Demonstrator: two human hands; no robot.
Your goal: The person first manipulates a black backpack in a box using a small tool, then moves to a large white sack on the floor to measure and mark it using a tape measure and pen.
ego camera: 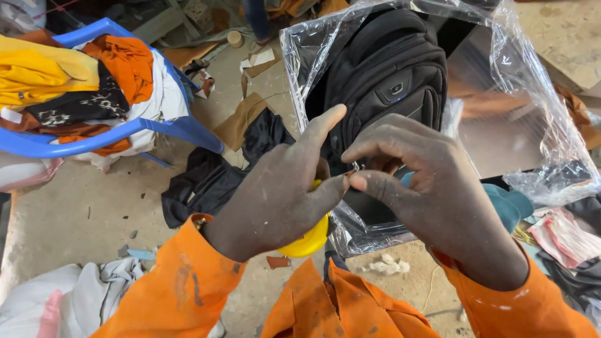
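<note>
Plastic bag, clear and crinkled, fills the upper right of the view — the largest thing here — and inside it sits a black backpack, upright, its padded front panels and a small grey zip pull facing the camera. The bag's open mouth hangs toward the person, its lower edge resting just behind both hands.

Left of it, a blue plastic chair serves as a holder for a heap of cloth: yellow, orange, white and a dark patterned piece, piled over the seat and arm. On the concrete floor between chair and bag lies a crumpled black fabric, with brown scraps beyond it. White cloth lies at the bottom left; teal and pinkish pieces at the right edge.

Both arms wear orange sleeves. The left hand has its forefinger raised and its thumb pressed toward the other hand, the remaining fingers curled around a yellow object that shows only beneath the palm — what it is cannot be told. The right hand is curled, thumb and forefinger pinched together on something very small where the two hands meet, in front of the backpack's lower part; it is too small to make out.
</note>
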